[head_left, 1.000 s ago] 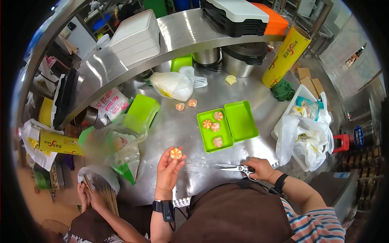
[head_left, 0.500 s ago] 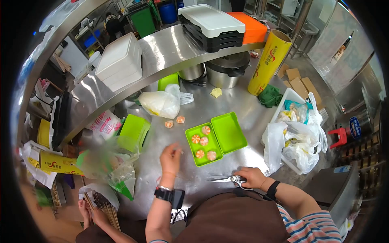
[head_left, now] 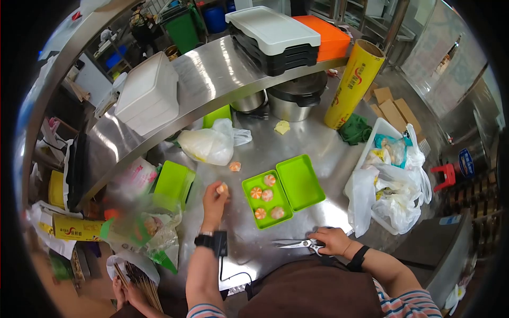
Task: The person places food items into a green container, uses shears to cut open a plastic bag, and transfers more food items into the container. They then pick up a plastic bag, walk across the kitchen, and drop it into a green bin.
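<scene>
My left hand is closed, with a small orange-and-white striped ball pinched at its fingertips above the steel table. Left of the lime-green box, whose filled half contains several similar balls, this hand stays apart from the rim. The box's other half lies flat beside it. Another ball rests on the table near a white plastic bag. My right hand is wrapped round the handles of metal scissors, whose blades point left over the table.
A white bin full of plastic bags stands at the right, with an upright yellow film roll behind it. Another green box and a plastic bag lie left. A co-worker's hands hold thin sticks at lower left.
My left hand has moved forward and left and has taken one of the two loose balls from the table. My right hand remains at the scissors. The view has shifted slightly.
</scene>
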`<state>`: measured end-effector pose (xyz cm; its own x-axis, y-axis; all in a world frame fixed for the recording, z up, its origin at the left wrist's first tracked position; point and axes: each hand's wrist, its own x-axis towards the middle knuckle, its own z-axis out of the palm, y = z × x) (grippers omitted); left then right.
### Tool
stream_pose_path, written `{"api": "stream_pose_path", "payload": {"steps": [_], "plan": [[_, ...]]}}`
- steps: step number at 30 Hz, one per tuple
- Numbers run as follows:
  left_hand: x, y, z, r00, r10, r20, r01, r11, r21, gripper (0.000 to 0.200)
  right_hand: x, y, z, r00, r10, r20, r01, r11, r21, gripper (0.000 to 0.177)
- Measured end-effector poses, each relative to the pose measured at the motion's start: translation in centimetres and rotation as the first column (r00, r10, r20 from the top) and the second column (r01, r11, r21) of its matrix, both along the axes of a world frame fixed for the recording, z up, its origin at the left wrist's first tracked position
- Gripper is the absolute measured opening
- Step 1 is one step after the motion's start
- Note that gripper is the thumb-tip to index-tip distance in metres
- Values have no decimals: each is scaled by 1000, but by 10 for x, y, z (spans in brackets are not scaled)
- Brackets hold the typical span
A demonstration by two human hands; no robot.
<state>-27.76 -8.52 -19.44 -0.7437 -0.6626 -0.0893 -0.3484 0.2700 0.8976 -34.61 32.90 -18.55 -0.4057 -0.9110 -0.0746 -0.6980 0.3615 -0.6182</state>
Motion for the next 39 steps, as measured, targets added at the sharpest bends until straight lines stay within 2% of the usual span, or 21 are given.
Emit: {"api": "stream_pose_path", "payload": {"steps": [1, 2, 4, 6, 8, 9, 11, 12, 14, 15, 16, 18, 20, 22, 25, 29, 32, 35, 37, 39], "plan": [[17, 14, 17, 981, 181, -71, -114, 832, 542, 38, 0, -2, 1, 1000, 3, -9, -3, 1000, 1, 52], [38, 21, 20, 978, 197, -69, -129, 832, 540, 38, -1, -2, 0, 1000, 19, -6, -19, 1000, -2, 52], [82, 35, 25, 971, 192, -139, -52, 744, 666, 40, -3, -2, 1, 999, 38, 29, -38, 999, -1, 48], [115, 51, 36, 948, 272, -164, -77, 698, 712, 42, -3, -10, 13, 993, 81, 85, -81, 997, -2, 43], [142, 68, 39, 919, 351, -180, -97, 644, 759, 45, 5, -22, 26, 957, -6, 290, 18, 999, -37, 42], [153, 76, 37, 921, 345, -180, -119, 690, 714, 45, 13, -24, 28, 946, -23, 325, 25, 1000, -1, 43], [168, 94, 35, 904, 373, -208, -181, 776, 605, 51, 10, -61, 56, 973, 59, 222, -42, 996, -80, 45], [174, 100, 36, 899, 390, -201, -194, 765, 614, 51, 13, -74, 61, 976, 94, 197, -69, 989, -129, 45], [185, 110, 37, 921, 319, -225, -243, 920, 309, 57, 21, -99, 76, 972, 147, 182, -127, 985, -117, 46], [188, 113, 37, 927, 312, -206, -268, 939, 216, 62, 27, -110, 81, 968, 189, 163, -170, 978, -122, 48], [190, 116, 39, 924, 324, -203, -280, 935, 219, 62, 33, -119, 84, 966, 200, 165, -181, 976, -119, 48], [192, 120, 46, 926, 327, -190, -312, 944, 105, 63, 45, -133, 87, 964, 249, 91, -241, 966, -97, 49], [193, 123, 50, 917, 359, -171, -345, 932, 110, 65, 55, -143, 86, 965, 257, 45, -252, 964, -89, 49], [195, 124, 53, 919, 384, -93, -385, 923, 4, 65, 60, -149, 86, 966, 256, -20, -257, 964, -67, 49], [201, 123, 50, 920, 383, -81, -388, 920, -50, 64, 65, -151, 84, 963, 266, -40, -269, 961, -72, 49], [203, 123, 49, 910, 391, -133, -395, 919, -3, 61, 69, -151, 84, 964, 266, -15, -266, 963, -46, 49], [203, 123, 41, 916, 377, -133, -388, 920, -62, 59, 70, -150, 82, 965, 261, 26, -261, 965, -20, 49], [198, 126, 47, 918, 377, -125, -383, 924, -20, 56, 71, -150, 83, 968, 248, 36, -247, 969, -16, 48], [197, 127, 47, 900, 418, -123, -403, 906, 130, 55, 71, -149, 82, 970, 240, 43, -239, 971, -9, 48], [197, 126, 43, 896, 418, -152, -398, 906, 147, 55, 71, -149, 83, 970, 238, 37, -238, 971, -3, 48]]}}
